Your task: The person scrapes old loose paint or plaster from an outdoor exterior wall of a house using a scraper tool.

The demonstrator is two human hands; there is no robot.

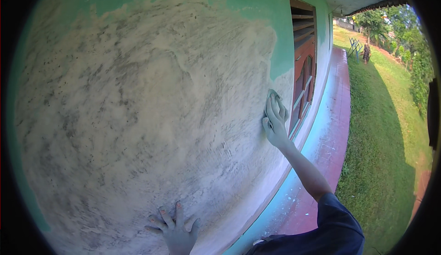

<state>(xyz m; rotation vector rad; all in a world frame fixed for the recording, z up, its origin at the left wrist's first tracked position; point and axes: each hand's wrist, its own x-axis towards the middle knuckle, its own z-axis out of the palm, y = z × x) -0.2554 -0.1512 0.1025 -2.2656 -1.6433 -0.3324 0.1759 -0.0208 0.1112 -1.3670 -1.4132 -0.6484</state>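
No packages, labels, signs or screens are to be seen near either hand, on the wall or along the walkway.

sanding pad (pixel 271 99): thin, grey, flat against scraped whitish wall (pixel 138 117) near green paint edge, w/ right hand (pixel 275 121) pressed over it; left hand (pixel 177 229) splayed lower on wall.

bare hands (pixel 275 121), dark navy short sleeve (pixel 337 223)
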